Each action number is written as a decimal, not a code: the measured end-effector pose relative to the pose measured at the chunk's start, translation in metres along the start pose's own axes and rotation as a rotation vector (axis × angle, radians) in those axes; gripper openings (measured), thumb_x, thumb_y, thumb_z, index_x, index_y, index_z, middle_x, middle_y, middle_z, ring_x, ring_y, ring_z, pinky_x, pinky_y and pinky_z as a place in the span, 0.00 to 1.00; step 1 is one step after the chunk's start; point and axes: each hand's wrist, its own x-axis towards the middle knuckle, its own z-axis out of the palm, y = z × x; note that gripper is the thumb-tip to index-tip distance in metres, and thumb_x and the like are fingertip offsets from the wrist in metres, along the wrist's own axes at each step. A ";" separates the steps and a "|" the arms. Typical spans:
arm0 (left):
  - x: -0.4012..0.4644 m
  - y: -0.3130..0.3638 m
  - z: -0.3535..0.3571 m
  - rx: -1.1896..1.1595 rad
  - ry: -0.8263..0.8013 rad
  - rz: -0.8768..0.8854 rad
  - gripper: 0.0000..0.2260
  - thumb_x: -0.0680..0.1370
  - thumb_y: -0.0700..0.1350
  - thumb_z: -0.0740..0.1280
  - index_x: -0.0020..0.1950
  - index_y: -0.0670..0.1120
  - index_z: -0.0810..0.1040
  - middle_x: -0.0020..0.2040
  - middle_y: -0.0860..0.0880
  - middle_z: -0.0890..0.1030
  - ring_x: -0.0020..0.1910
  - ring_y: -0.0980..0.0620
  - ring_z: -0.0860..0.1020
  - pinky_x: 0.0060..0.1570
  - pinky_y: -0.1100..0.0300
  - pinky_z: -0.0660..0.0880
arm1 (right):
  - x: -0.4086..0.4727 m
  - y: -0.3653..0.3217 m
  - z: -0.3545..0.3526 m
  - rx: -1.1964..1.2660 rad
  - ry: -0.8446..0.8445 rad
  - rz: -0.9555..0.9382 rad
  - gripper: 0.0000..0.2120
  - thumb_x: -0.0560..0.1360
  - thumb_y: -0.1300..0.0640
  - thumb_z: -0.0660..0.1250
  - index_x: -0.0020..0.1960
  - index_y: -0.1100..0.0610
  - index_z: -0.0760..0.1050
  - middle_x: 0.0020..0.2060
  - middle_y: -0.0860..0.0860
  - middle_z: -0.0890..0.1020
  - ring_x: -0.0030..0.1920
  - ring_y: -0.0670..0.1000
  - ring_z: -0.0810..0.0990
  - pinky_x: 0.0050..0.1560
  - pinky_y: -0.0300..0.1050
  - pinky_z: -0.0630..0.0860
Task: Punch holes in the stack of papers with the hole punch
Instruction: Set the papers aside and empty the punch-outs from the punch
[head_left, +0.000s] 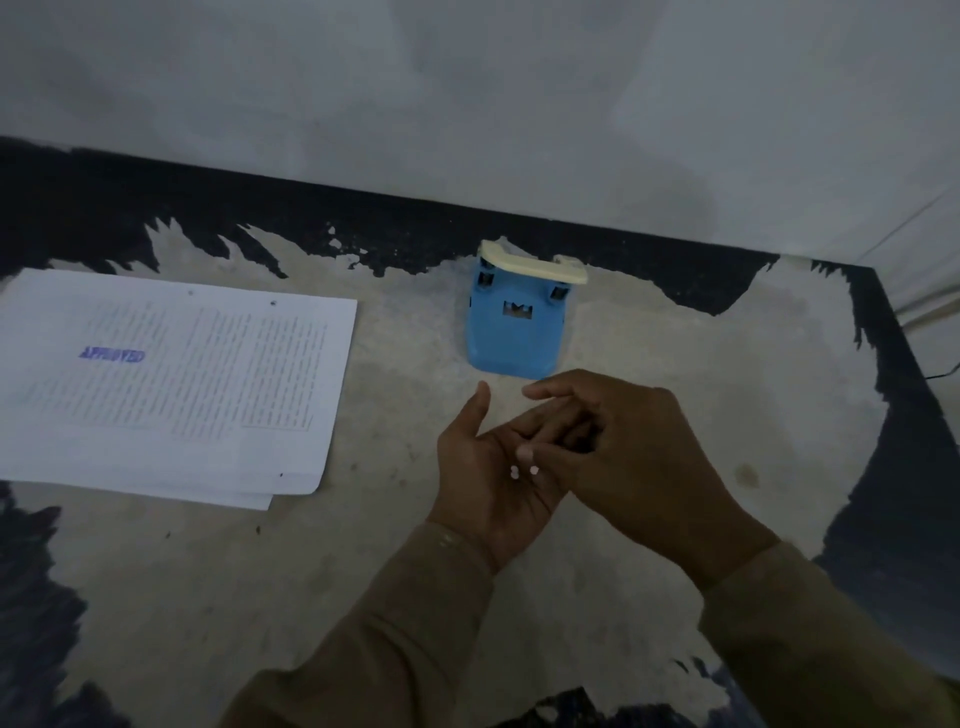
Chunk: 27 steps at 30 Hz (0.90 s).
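While both hands met over the table, nothing of the task's kit was being held; notes below.

Left hand (485, 467): we held it palm up, fingers loosely spread, cupped like a small tray. Two small white paper dots (523, 471) lay on the palm.

Right hand (631, 447): we had it palm down, laid across the left fingers. Thumb and a fingertip were drawn close together just above the dots, touching the left palm area. Whether they pinched a dot, we could not tell.

Why held so: our guess was that the cupped palm collected punch waste so it stayed off the table, with the right hand picking or brushing at it.

Hole punch (514, 322): blue body, cream lever at the far side, sitting on the table just beyond our fingertips, untouched. Nothing visible in its slot.

Stack of papers (171, 384): lay flat to the left, well apart from the punch and both hands. Printed text, a blue "APPROVED" stamp, sheets slightly fanned at the near corner. Two small dark marks near the far edge read as holes.

Table (363, 571): worn, pale centre, dark patchy border, set against a wall.

Task state, as judged: punching looked done; hands were on cleanup.
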 end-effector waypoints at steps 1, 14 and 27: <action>0.000 0.001 -0.001 0.002 -0.002 0.004 0.37 0.78 0.63 0.55 0.70 0.31 0.68 0.66 0.31 0.75 0.62 0.38 0.77 0.59 0.56 0.75 | -0.001 0.003 -0.003 -0.003 0.044 0.006 0.13 0.69 0.57 0.75 0.52 0.49 0.81 0.36 0.39 0.83 0.42 0.34 0.80 0.41 0.20 0.70; -0.008 0.025 -0.033 0.009 0.018 0.088 0.35 0.79 0.62 0.55 0.67 0.30 0.71 0.68 0.31 0.72 0.68 0.35 0.72 0.67 0.45 0.69 | -0.025 0.069 0.000 -0.219 -0.161 0.097 0.10 0.72 0.60 0.73 0.51 0.51 0.84 0.42 0.47 0.84 0.38 0.40 0.78 0.42 0.23 0.71; -0.012 0.033 -0.038 -0.045 -0.005 0.147 0.36 0.79 0.62 0.54 0.68 0.30 0.69 0.69 0.31 0.71 0.69 0.35 0.71 0.68 0.42 0.68 | -0.016 0.067 0.017 -0.271 -0.212 -0.039 0.08 0.77 0.56 0.67 0.51 0.55 0.84 0.44 0.53 0.85 0.44 0.51 0.81 0.48 0.48 0.78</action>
